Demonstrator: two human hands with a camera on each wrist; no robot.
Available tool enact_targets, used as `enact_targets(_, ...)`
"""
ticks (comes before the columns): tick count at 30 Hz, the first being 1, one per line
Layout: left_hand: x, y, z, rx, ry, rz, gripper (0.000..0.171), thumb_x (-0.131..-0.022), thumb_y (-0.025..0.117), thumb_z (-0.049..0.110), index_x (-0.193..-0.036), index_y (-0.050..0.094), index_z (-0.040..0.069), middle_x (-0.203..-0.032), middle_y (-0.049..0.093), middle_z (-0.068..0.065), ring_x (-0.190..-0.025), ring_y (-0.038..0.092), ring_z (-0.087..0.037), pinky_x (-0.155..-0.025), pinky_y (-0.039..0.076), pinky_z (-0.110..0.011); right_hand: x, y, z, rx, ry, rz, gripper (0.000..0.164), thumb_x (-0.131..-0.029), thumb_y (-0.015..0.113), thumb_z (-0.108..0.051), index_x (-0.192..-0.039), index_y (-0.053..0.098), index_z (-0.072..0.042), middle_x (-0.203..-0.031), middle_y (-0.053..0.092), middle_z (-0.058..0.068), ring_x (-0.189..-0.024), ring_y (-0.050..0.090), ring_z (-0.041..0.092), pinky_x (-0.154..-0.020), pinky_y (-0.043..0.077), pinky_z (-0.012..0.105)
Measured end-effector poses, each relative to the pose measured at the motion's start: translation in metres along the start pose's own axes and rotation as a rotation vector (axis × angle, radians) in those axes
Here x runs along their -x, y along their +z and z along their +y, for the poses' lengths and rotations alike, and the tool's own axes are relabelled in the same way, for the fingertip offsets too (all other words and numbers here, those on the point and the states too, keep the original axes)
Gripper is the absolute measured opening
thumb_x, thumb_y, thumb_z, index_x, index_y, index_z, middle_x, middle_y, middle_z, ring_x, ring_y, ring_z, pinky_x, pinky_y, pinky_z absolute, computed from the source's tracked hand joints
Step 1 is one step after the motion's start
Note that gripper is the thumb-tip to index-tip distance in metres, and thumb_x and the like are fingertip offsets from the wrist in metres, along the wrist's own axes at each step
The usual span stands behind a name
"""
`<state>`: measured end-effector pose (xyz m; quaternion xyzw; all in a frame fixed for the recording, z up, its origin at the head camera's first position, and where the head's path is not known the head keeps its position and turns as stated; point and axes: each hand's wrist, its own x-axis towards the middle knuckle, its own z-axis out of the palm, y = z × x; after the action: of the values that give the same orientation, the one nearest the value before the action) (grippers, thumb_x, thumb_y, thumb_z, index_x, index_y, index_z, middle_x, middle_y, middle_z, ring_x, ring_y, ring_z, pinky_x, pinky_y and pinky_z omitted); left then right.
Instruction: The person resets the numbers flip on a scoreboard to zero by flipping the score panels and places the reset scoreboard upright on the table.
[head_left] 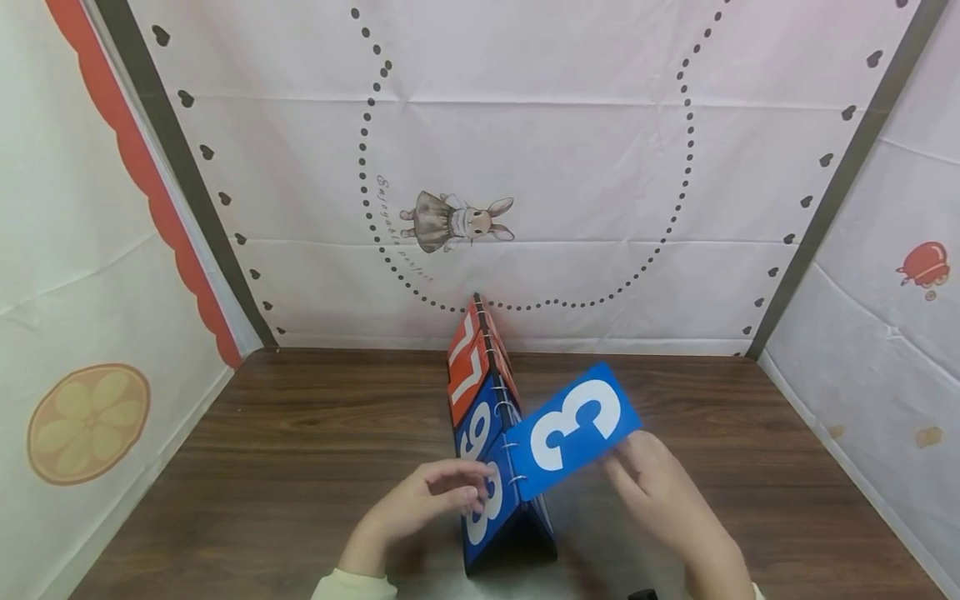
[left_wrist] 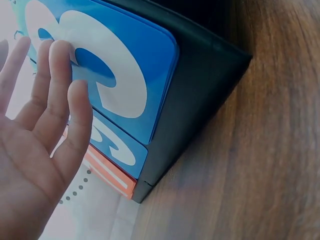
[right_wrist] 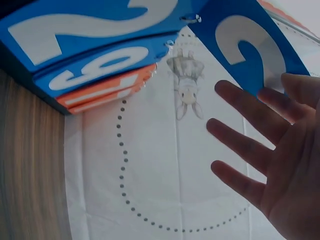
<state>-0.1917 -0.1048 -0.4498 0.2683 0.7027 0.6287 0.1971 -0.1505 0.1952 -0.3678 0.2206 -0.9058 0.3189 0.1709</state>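
A tent-shaped flip scoreboard (left_wrist: 195,65) with ring-bound number cards stands on the table. Its nearest blue card (head_left: 525,475), showing a white 3, is lifted off the right slope and turned up at the rings. My right hand (head_left: 660,496) pinches that card's outer corner between thumb and index finger; the other fingers (right_wrist: 240,145) spread apart below it. On the left slope, my left hand (head_left: 427,500) is at the front blue card (left_wrist: 160,65), its loosely bent fingers (left_wrist: 60,75) overlapping the white numeral. Blue 9 cards (right_wrist: 95,70) and red cards (head_left: 468,354) sit farther back.
Dark wood-grain table (head_left: 337,417) surrounds the scoreboard. Printed white cloth (head_left: 570,167) with a rabbit picture hangs behind, close to the scoreboard's far end. More cloth panels line both sides. A small black object (head_left: 642,594) shows at the bottom edge.
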Motion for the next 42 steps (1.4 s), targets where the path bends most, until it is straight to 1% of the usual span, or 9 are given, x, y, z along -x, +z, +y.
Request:
enact_targets(4, 0.000, 0.000, 0.000, -0.008, 0.001, -0.005, 0.035, -0.095, 0.052, 0.023, -0.127, 0.055, 0.008, -0.107, 0.060, -0.012, -0.095, 0.063, -0.026, -0.087, 0.048, -0.035, -0.001, 0.010, -0.001, -0.059, -0.115, 0.003, 0.029, -0.093, 0.053, -0.013, -0.122, 0.052, -0.013, -0.113, 0.060, -0.005, -0.102, 0.053, 0.014, -0.084, 0.046, 0.047)
enact_targets(8, 0.000, -0.001, 0.001, -0.012, 0.008, -0.011, 0.035, -0.096, 0.051, 0.023, -0.127, 0.055, 0.007, -0.109, 0.060, -0.013, -0.095, 0.062, -0.025, -0.088, 0.048, -0.036, -0.002, 0.020, -0.007, -0.079, -0.145, 0.006, 0.038, -0.093, 0.055, -0.020, -0.130, 0.046, -0.018, -0.123, 0.057, -0.007, -0.113, 0.048, 0.016, -0.094, 0.035, 0.056)
enact_targets(14, 0.000, -0.001, 0.004, -0.007, 0.026, -0.027, 0.036, -0.096, 0.049, 0.021, -0.129, 0.053, 0.006, -0.109, 0.060, -0.016, -0.095, 0.062, -0.025, -0.087, 0.048, -0.037, -0.004, 0.031, -0.014, -0.059, -0.198, -0.032, 0.047, -0.092, 0.056, -0.025, -0.137, 0.042, -0.022, -0.133, 0.050, -0.008, -0.122, 0.045, 0.015, -0.100, 0.028, 0.058)
enact_targets(20, 0.001, -0.001, 0.004, -0.011, 0.045, -0.045, 0.036, -0.097, 0.048, 0.020, -0.130, 0.052, 0.006, -0.107, 0.060, -0.016, -0.095, 0.061, -0.024, -0.085, 0.049, -0.038, -0.005, 0.036, -0.018, -0.040, -0.185, -0.081, 0.050, -0.092, 0.055, -0.032, -0.139, 0.040, -0.025, -0.137, 0.045, -0.009, -0.127, 0.041, 0.013, -0.102, 0.027, 0.055)
enact_targets(27, 0.001, -0.001, 0.004, 0.004, 0.045, -0.051, 0.036, -0.097, 0.047, 0.019, -0.131, 0.050, 0.006, -0.105, 0.059, -0.018, -0.097, 0.061, -0.025, -0.088, 0.047, -0.037, -0.002, 0.037, -0.024, -0.046, -0.058, -0.157, 0.046, -0.092, 0.052, -0.044, -0.132, 0.049, -0.024, -0.136, 0.047, -0.008, -0.129, 0.039, 0.018, -0.102, 0.029, 0.055)
enact_targets(30, 0.002, -0.002, 0.005, 0.018, 0.050, -0.052, 0.036, -0.097, 0.047, 0.019, -0.131, 0.049, 0.006, -0.105, 0.058, -0.018, -0.097, 0.061, -0.026, -0.088, 0.047, -0.038, -0.003, 0.038, -0.025, -0.045, -0.082, -0.168, 0.046, -0.092, 0.052, -0.043, -0.134, 0.048, -0.022, -0.140, 0.042, -0.008, -0.129, 0.038, 0.016, -0.103, 0.028, 0.053)
enact_targets(33, 0.001, -0.002, 0.004, 0.031, 0.067, -0.058, 0.036, -0.097, 0.047, 0.017, -0.131, 0.048, 0.004, -0.106, 0.057, -0.020, -0.097, 0.061, -0.027, -0.087, 0.048, -0.039, -0.003, 0.040, -0.025, -0.027, -0.133, -0.150, 0.044, -0.092, 0.053, -0.039, -0.132, 0.049, -0.020, -0.140, 0.043, -0.005, -0.129, 0.038, 0.016, -0.102, 0.028, 0.054)
enact_targets(38, 0.001, -0.003, 0.003, 0.029, 0.088, -0.062, 0.035, -0.098, 0.046, 0.016, -0.130, 0.046, 0.004, -0.107, 0.057, -0.020, -0.097, 0.060, -0.027, -0.086, 0.049, -0.039, -0.004, 0.043, -0.025, -0.038, -0.174, -0.154, 0.042, -0.092, 0.054, -0.038, -0.133, 0.047, -0.028, -0.137, 0.046, -0.008, -0.130, 0.036, 0.014, -0.100, 0.029, 0.058)
enact_targets(42, 0.001, -0.003, 0.005, 0.011, 0.083, -0.040, 0.034, -0.097, 0.047, 0.016, -0.128, 0.047, 0.003, -0.107, 0.058, -0.018, -0.097, 0.060, -0.027, -0.087, 0.048, -0.038, -0.004, 0.045, -0.027, -0.031, -0.183, -0.169, 0.038, -0.093, 0.052, -0.040, -0.130, 0.048, -0.031, -0.138, 0.044, -0.012, -0.131, 0.033, 0.012, -0.099, 0.030, 0.057)
